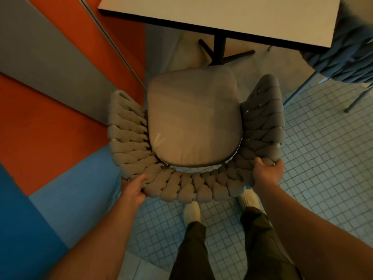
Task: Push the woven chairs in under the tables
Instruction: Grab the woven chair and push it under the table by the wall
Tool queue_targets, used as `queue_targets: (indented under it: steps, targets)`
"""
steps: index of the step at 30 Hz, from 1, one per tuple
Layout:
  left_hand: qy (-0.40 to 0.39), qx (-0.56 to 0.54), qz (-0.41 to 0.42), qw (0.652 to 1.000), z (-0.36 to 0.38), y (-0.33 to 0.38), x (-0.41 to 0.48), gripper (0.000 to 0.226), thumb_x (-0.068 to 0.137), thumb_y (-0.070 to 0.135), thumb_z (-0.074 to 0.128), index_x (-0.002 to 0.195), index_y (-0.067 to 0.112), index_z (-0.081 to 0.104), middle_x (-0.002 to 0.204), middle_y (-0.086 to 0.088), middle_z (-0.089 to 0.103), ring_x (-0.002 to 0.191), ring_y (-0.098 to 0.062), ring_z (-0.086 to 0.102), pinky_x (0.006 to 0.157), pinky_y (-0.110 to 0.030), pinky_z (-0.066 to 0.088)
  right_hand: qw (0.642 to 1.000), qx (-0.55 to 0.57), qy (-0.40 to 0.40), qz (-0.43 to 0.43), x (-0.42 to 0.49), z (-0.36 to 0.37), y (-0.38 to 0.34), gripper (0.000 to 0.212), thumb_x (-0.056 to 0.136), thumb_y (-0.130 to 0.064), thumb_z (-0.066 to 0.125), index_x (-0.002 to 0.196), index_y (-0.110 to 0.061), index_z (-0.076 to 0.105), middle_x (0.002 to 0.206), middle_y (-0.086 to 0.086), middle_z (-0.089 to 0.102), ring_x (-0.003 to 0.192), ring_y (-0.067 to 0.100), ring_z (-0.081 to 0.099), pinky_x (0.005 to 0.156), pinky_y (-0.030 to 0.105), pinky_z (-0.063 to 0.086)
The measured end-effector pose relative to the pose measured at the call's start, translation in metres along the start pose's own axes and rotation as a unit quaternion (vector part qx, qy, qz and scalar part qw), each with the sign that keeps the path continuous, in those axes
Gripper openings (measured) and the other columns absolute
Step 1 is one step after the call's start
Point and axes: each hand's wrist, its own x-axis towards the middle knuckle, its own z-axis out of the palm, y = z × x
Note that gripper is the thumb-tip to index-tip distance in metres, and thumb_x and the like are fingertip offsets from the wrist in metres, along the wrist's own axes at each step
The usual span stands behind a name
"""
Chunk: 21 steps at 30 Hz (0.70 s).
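We stand just behind the chair (191,185), our light shoes (192,211) on the tiled floor (323,158), partly hidden under its curved back. Our left hand (134,189) grips the thick woven rim at the back left, with the fingers curled over the top edge. Our right hand (267,172) holds the rim at the back right in the same way, thumb on the inside. The seat cushion (193,118) is in the open, and only its front edge is near the table (222,11). So we judge that the push is only starting.

The next move calls for an even push from both hands, straight forward. The seat must go around the dark table foot (220,51), and the left arm of the chair is close to the orange wall (66,128). A second, blue-grey chair (347,57) is at the far right of the table.
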Motion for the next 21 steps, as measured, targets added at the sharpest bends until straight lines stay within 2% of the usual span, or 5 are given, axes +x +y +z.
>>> queue_targets:
  steps: [4, 7, 12, 16, 21]
  targets:
    - [-0.011, 0.023, -0.001, 1.0, -0.004, 0.013, 0.009, 0.067, 0.081, -0.02, 0.063, 0.139, 0.013, 0.056, 0.129, -0.017, 0.066, 0.104, -0.031, 0.068, 0.072, -0.046, 0.06, 1.0, 0.01, 0.018, 0.013, -0.015, 0.001, 0.013, 0.048, 0.082, -0.03, 0.07, 0.125, -0.019, 0.05, 0.113, 0.004, 0.058, 0.109, 0.032, 0.06, 0.095, 0.054, 0.052]
    - [-0.02, 0.043, 0.004, 0.999, -0.005, 0.02, 0.013, 0.066, 0.08, -0.02, 0.064, 0.138, 0.012, 0.056, 0.127, -0.016, 0.066, 0.097, -0.028, 0.069, 0.056, -0.039, 0.062, 0.999, 0.02, 0.034, 0.016, -0.024, 0.003, 0.022, 0.044, 0.083, -0.027, 0.07, 0.123, -0.017, 0.052, 0.106, 0.004, 0.056, 0.106, 0.033, 0.06, 0.094, 0.055, 0.052]
    - [-0.042, 0.05, -0.001, 0.998, -0.006, 0.023, 0.012, 0.063, 0.084, -0.016, 0.065, 0.139, 0.014, 0.056, 0.129, -0.016, 0.066, 0.102, -0.031, 0.068, 0.054, -0.041, 0.062, 0.999, -0.003, 0.029, 0.028, -0.027, 0.002, 0.021, 0.055, 0.081, -0.036, 0.073, 0.126, -0.017, 0.049, 0.119, 0.014, 0.059, 0.109, 0.037, 0.06, 0.093, 0.057, 0.052]
    - [-0.056, 0.062, -0.028, 0.996, -0.009, 0.027, 0.008, 0.06, 0.085, -0.003, 0.074, 0.139, 0.018, 0.056, 0.129, -0.013, 0.068, 0.104, -0.031, 0.069, 0.057, -0.047, 0.062, 0.999, 0.022, 0.02, 0.037, -0.029, 0.001, 0.02, 0.054, 0.079, -0.042, 0.075, 0.12, -0.017, 0.05, 0.11, 0.008, 0.058, 0.105, 0.035, 0.061, 0.09, 0.056, 0.054]
    - [-0.05, 0.093, -0.015, 0.994, -0.014, 0.021, 0.004, 0.063, 0.086, 0.006, 0.076, 0.142, 0.022, 0.053, 0.131, -0.011, 0.066, 0.105, -0.03, 0.067, 0.063, -0.045, 0.06, 0.994, 0.082, 0.013, 0.076, -0.027, 0.0, 0.022, 0.054, 0.08, -0.034, 0.077, 0.124, -0.013, 0.053, 0.107, 0.005, 0.054, 0.098, 0.025, 0.057, 0.085, 0.04, 0.052]
